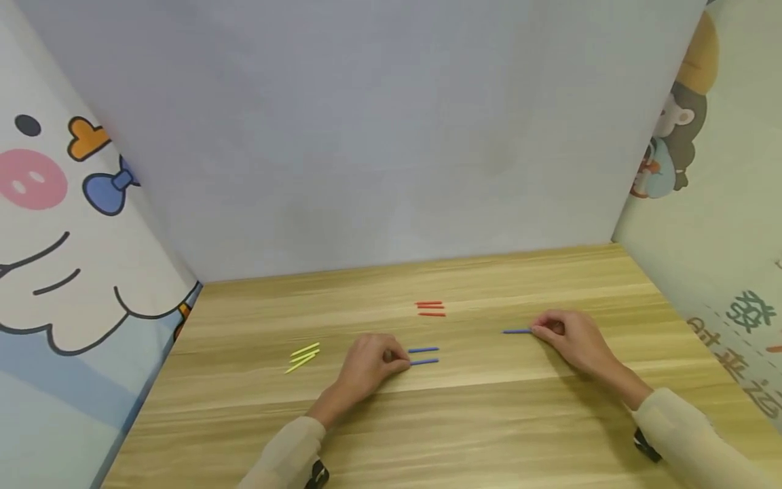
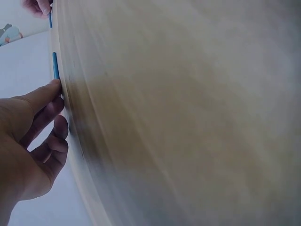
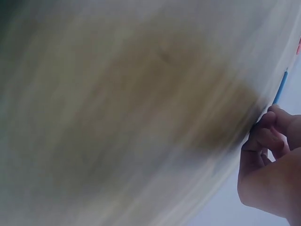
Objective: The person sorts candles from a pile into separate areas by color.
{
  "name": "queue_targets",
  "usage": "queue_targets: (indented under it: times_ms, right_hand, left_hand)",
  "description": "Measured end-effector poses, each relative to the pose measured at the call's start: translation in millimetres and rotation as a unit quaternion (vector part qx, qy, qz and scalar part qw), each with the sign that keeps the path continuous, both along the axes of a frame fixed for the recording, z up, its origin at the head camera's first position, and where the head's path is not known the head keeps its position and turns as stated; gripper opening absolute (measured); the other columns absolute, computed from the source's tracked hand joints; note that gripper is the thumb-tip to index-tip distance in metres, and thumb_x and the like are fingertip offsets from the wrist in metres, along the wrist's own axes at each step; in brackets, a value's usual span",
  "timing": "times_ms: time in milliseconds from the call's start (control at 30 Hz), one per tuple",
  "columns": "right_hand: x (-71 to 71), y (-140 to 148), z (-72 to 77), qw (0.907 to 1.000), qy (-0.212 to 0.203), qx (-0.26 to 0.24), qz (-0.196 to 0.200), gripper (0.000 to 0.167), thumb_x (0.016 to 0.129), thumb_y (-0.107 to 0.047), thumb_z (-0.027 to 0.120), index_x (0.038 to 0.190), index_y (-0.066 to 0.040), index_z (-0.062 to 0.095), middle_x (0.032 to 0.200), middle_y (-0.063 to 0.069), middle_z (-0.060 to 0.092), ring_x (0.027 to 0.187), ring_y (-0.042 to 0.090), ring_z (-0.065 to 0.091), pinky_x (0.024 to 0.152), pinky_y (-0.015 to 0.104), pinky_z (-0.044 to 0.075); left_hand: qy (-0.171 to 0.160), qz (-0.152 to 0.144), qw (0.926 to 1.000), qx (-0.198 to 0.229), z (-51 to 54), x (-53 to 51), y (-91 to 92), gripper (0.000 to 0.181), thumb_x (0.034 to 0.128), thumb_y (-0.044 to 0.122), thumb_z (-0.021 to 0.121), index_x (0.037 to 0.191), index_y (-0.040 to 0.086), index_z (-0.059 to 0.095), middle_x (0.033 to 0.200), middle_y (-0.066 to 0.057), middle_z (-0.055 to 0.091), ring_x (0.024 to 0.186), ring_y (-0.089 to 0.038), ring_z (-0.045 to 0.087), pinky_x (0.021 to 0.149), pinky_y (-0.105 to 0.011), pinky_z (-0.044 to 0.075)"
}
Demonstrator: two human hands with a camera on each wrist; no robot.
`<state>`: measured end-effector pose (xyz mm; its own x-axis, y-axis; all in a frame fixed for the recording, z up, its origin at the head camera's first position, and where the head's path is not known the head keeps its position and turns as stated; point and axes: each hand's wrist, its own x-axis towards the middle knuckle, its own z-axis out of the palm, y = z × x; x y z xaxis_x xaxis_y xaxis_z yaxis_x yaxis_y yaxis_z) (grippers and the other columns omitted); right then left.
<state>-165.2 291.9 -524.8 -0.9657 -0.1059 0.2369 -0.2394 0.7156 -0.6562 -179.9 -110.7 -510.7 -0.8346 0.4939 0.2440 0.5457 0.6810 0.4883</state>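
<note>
Near the table's middle, my left hand (image 1: 371, 363) pinches the left end of a slim blue stick (image 1: 425, 362) lying on the wood. A second blue stick (image 1: 424, 350) lies just behind it, almost parallel. In the left wrist view a blue stick (image 2: 56, 66) extends from the left fingertips. Further right, my right hand (image 1: 573, 336) pinches the right end of another blue stick (image 1: 516, 331), whose pointed, crayon-like tip faces left. The right wrist view shows this stick (image 3: 281, 88) projecting beyond the thumb and finger.
Several thin yellow sticks (image 1: 303, 358) lie in a loose group left of the left hand. Three red sticks (image 1: 431, 307) lie behind the blue pair. A pale grey panel (image 1: 391, 149) rises at the back edge of the wooden table (image 1: 464, 435), with printed cartoon sheets on both sides.
</note>
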Motion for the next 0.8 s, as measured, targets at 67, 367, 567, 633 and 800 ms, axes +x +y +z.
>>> queue_targets:
  times_ms: [67,367,567,633,800]
  right_hand:
    - [0.6,0.1,0.5,1.0000,0.000,0.002,0.001,0.007,0.098,-0.014,0.077,0.099,-0.008,0.079,0.092,0.003,0.077,0.077,0.005,0.062,0.068,0.023,0.049]
    - [1.2,-1.8,1.9,0.9995,0.010,0.031,0.005,0.006,0.097,-0.011,0.077,0.098,-0.006,0.079,0.091,0.004,0.078,0.077,0.007,0.065,0.068,0.024,0.051]
    - [1.5,-1.2,0.8,0.9998,0.005,0.022,0.001,0.006,0.096,-0.012,0.078,0.099,-0.007,0.081,0.094,0.005,0.079,0.080,0.013,0.071,0.070,0.024,0.053]
    - [1.8,-1.2,0.7,0.9998,0.005,0.019,0.001,0.007,0.096,-0.012,0.079,0.099,-0.007,0.081,0.095,0.006,0.079,0.080,0.013,0.071,0.070,0.024,0.053]
    - [2.2,-1.2,0.0,0.9999,0.001,0.012,-0.001,0.009,0.096,-0.013,0.078,0.100,-0.006,0.082,0.095,0.006,0.080,0.080,0.013,0.071,0.069,0.023,0.053]
  left_hand:
    - [-0.001,-0.001,1.0000,0.002,-0.4,0.2,0.6,0.007,0.0853,0.022,0.089,0.082,0.021,0.083,0.078,0.012,0.071,0.067,0.000,0.055,0.063,-0.023,0.046]
    - [-0.005,0.007,1.0000,-0.002,-0.2,0.8,0.5,0.007,0.0866,0.020,0.088,0.083,0.020,0.083,0.077,0.012,0.070,0.067,0.001,0.054,0.062,-0.022,0.045]
    - [-0.008,0.006,0.9999,-0.005,-0.9,0.8,0.7,0.007,0.0875,0.020,0.087,0.083,0.020,0.082,0.078,0.012,0.071,0.067,0.000,0.055,0.062,-0.022,0.046]
    - [-0.008,0.005,0.9999,-0.006,-1.4,0.8,0.6,0.007,0.0880,0.020,0.087,0.083,0.021,0.082,0.079,0.012,0.071,0.067,0.000,0.055,0.062,-0.022,0.046]
    - [-0.003,0.005,1.0000,-0.008,-2.7,0.9,0.4,0.007,0.0882,0.020,0.087,0.083,0.021,0.082,0.079,0.012,0.071,0.068,0.000,0.055,0.063,-0.022,0.046]
